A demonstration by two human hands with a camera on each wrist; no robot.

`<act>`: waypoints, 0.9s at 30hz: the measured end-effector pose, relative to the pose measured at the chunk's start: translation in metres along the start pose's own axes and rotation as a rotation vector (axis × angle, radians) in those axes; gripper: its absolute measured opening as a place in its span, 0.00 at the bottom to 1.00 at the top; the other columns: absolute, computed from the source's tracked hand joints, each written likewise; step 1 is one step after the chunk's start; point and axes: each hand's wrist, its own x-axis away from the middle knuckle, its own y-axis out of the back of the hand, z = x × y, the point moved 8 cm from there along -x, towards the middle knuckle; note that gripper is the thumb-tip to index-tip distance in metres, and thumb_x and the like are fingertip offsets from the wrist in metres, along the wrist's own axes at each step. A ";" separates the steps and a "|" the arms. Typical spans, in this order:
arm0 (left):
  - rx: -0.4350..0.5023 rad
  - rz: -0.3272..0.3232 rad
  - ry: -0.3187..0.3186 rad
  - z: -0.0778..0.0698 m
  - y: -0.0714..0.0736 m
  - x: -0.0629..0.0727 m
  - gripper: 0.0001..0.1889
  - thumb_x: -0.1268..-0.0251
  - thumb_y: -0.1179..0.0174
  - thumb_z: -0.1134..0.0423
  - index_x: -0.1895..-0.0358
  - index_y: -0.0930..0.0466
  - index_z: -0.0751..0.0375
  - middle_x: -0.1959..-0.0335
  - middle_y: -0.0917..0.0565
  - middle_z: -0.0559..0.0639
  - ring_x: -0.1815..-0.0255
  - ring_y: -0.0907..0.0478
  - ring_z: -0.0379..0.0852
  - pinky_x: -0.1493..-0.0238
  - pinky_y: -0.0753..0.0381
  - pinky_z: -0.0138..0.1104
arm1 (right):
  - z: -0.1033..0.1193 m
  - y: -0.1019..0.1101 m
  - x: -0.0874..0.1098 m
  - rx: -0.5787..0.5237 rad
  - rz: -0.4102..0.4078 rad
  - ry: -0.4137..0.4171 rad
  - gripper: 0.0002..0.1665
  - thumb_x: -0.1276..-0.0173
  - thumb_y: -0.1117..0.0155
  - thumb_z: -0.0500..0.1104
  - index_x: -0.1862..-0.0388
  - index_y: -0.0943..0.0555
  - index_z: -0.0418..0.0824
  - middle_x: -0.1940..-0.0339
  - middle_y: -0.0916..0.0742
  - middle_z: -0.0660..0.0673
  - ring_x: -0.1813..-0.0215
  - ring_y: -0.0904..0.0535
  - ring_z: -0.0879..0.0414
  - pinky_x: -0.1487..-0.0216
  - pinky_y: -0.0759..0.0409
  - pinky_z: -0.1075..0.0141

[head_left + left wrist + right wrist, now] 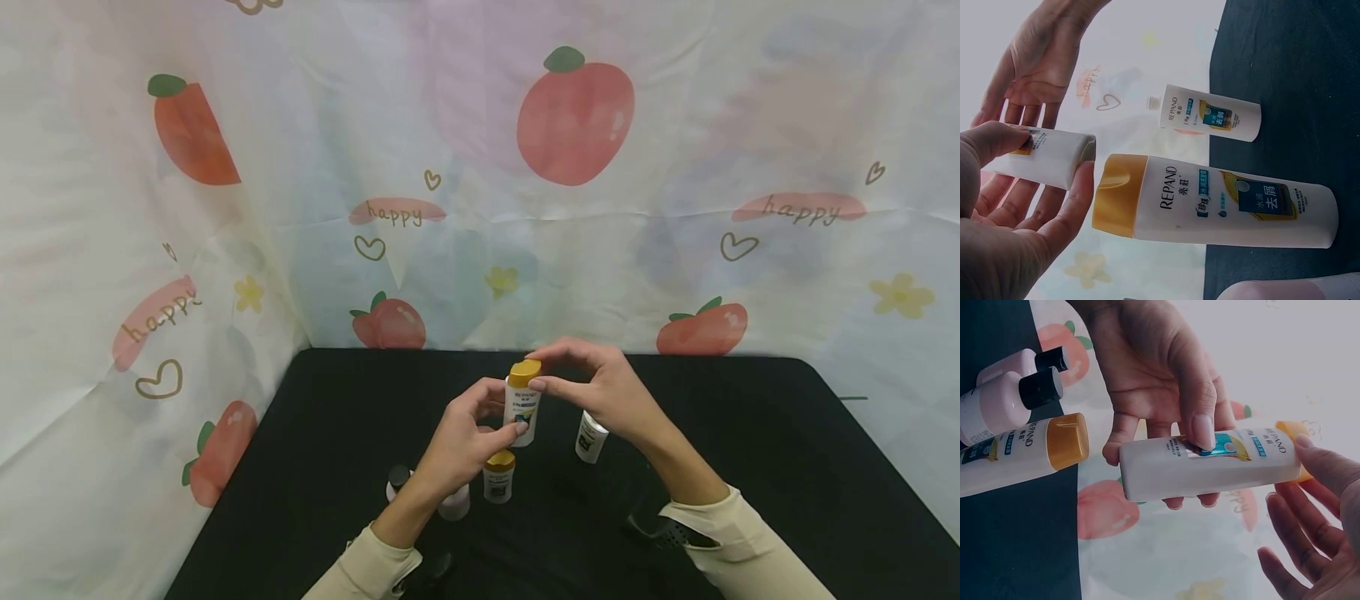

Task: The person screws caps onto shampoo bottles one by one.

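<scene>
My left hand (463,433) grips a white shampoo bottle (1210,464) round its body, above the table, with the thumb across the label. At its top, the thumb and fingers of my right hand (603,387) pinch the gold cap (525,372). The cap sits on the bottle's neck. Below my left hand stands a second white shampoo bottle (1241,203), upright, its gold cap on. To the right, under my right hand, a third white bottle (1210,114) stands with its neck bare.
Two pale pink bottles with black caps, one of them a nearer pink bottle (1000,403), stand at the left, partly hidden by my left forearm in the head view. A black cloth (322,450) covers the table. A printed curtain (465,125) hangs behind and at the left.
</scene>
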 end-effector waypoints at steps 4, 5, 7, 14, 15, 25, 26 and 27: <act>-0.006 -0.005 0.002 0.001 0.001 0.000 0.21 0.33 0.32 0.65 0.39 0.24 0.55 0.45 0.19 0.53 0.46 0.18 0.50 0.52 0.13 0.36 | 0.001 0.000 0.001 0.010 0.003 0.008 0.18 0.32 0.28 0.40 0.45 0.15 0.52 0.49 0.13 0.55 0.43 0.17 0.58 0.40 0.19 0.60; -0.005 -0.006 0.003 0.001 0.001 0.000 0.21 0.33 0.31 0.65 0.39 0.24 0.55 0.45 0.19 0.53 0.46 0.18 0.50 0.52 0.13 0.36 | 0.001 0.000 0.001 0.012 0.003 0.009 0.18 0.32 0.28 0.40 0.45 0.15 0.52 0.49 0.13 0.55 0.44 0.17 0.58 0.40 0.19 0.61; -0.002 -0.007 0.002 0.001 0.001 -0.001 0.21 0.33 0.31 0.66 0.39 0.24 0.55 0.45 0.19 0.53 0.46 0.18 0.50 0.53 0.13 0.36 | 0.001 0.000 0.001 0.017 0.002 0.012 0.17 0.32 0.28 0.40 0.45 0.15 0.52 0.49 0.13 0.55 0.44 0.17 0.58 0.40 0.19 0.63; 0.007 -0.009 -0.006 0.001 0.002 0.000 0.21 0.33 0.32 0.66 0.40 0.24 0.55 0.45 0.19 0.52 0.47 0.17 0.49 0.55 0.13 0.35 | 0.002 0.001 0.001 0.013 -0.004 0.020 0.17 0.32 0.28 0.39 0.46 0.15 0.52 0.49 0.14 0.55 0.43 0.17 0.58 0.40 0.20 0.64; 0.008 -0.010 -0.006 0.001 0.002 0.000 0.21 0.33 0.32 0.66 0.40 0.24 0.55 0.45 0.19 0.52 0.47 0.17 0.49 0.55 0.13 0.35 | 0.003 0.001 0.001 0.012 -0.005 0.020 0.17 0.32 0.28 0.39 0.46 0.15 0.52 0.49 0.13 0.55 0.43 0.17 0.58 0.40 0.20 0.64; -0.051 -0.037 -0.024 -0.001 0.006 -0.001 0.19 0.34 0.31 0.65 0.41 0.23 0.52 0.46 0.18 0.46 0.49 0.17 0.44 0.53 0.15 0.37 | 0.004 0.005 0.001 0.030 -0.012 0.046 0.15 0.30 0.31 0.38 0.47 0.13 0.52 0.50 0.13 0.55 0.46 0.18 0.58 0.38 0.21 0.59; -0.049 -0.039 -0.024 -0.001 0.007 -0.001 0.19 0.34 0.31 0.65 0.42 0.23 0.52 0.46 0.18 0.47 0.49 0.17 0.44 0.53 0.15 0.37 | 0.005 0.005 0.001 0.034 -0.013 0.057 0.15 0.30 0.31 0.37 0.47 0.13 0.52 0.50 0.13 0.55 0.46 0.18 0.58 0.39 0.21 0.61; -0.048 -0.042 -0.023 -0.001 0.007 -0.001 0.19 0.34 0.31 0.65 0.42 0.23 0.52 0.46 0.18 0.47 0.49 0.16 0.45 0.53 0.14 0.37 | 0.006 0.005 0.000 0.032 -0.012 0.066 0.15 0.30 0.32 0.37 0.47 0.13 0.51 0.50 0.13 0.54 0.46 0.18 0.58 0.40 0.21 0.61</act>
